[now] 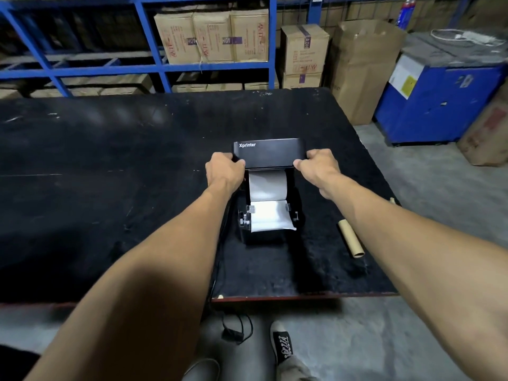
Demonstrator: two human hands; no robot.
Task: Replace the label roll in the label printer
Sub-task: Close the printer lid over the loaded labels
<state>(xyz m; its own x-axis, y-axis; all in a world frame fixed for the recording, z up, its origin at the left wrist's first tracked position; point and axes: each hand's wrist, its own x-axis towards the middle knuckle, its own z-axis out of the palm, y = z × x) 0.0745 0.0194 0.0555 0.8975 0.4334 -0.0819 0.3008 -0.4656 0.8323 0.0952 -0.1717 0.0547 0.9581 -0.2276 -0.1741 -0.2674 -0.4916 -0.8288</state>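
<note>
A black label printer (270, 215) sits near the middle of the dark worktop (110, 166), slightly toward the 3 o'clock side. Its lid (269, 152) (marked "Xprinter" in white) stands raised at the 12 o'clock end of the body. The person's left hand (224, 167) clasps the lid's left edge, its grip closed on the lid with the thumb on the front face. The right hand (319, 163) does the same on the right edge, thumb touching the lid's lower corner.

Below the lid, the white label roll (268, 185) lies in the open bay, and a strip of its paper (270, 217) runs toward 6 o'clock between the side guides, ending with a slightly curled edge at the printer's front.

A bare cardboard tube (350, 237) lies on the worktop at about 4 o'clock from the printer, well apart from it. A black cable (217, 270) drops from the printer's left side over the worktop's near edge to the floor.

Blue shelving (154, 45) with cardboard boxes (211, 37) stands beyond the worktop at 12 o'clock.
</note>
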